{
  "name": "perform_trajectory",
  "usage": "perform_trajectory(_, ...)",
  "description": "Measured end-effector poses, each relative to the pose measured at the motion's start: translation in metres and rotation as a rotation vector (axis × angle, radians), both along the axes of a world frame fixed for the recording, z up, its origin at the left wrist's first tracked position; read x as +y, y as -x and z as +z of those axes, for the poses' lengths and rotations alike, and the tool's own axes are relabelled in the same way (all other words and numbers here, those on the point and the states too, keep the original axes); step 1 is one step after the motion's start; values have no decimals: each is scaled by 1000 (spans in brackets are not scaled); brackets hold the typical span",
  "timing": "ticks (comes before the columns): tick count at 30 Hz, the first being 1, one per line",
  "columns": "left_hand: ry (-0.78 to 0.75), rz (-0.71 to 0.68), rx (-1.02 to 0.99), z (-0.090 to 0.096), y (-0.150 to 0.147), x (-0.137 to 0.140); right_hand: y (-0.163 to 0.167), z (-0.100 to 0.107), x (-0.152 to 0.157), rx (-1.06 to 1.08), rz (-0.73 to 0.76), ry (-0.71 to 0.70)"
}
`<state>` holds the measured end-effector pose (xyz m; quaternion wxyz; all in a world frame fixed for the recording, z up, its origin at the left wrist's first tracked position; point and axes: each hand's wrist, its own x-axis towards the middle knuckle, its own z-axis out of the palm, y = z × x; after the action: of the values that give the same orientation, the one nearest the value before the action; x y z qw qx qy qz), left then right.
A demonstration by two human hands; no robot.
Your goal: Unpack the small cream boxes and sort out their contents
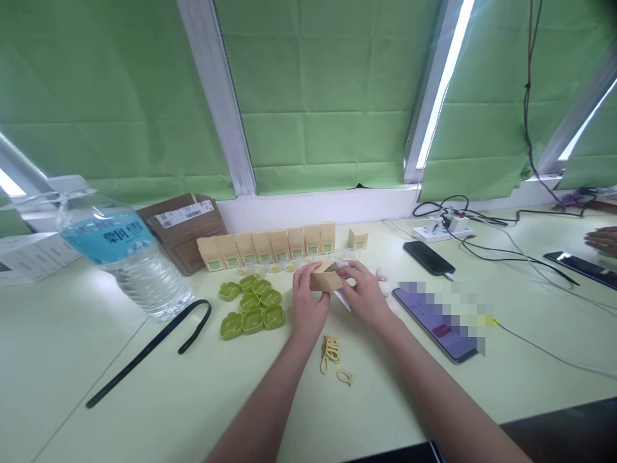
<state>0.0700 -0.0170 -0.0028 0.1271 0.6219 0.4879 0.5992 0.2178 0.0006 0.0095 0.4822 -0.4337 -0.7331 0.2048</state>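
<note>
Both hands hold a small kraft cardboard box in the air above the table. My left hand has its fingers and thumb closed around the box's left side. At the right side, my right hand grips the box, with a white paper piece showing beneath its fingers. Left of the hands sit several green cup-shaped pieces. Yellow loops lie in a small pile nearer me, with one loop apart. Pale round pieces are partly hidden behind my right hand.
Small kraft boxes stand in a row at the back, one box apart. A large water bottle, brown carton and black strap are left. Phones, cables and a power strip lie right, near another person's hand.
</note>
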Motion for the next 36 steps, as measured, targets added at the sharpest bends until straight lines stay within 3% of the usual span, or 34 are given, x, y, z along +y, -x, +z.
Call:
perform_trajectory(26,98,35,-72,-5,3,7,3,13,-9,297,-18,-157)
perform_trajectory(36,129,36,-92,-6,3,6,4,13,-9,525,-23,-82)
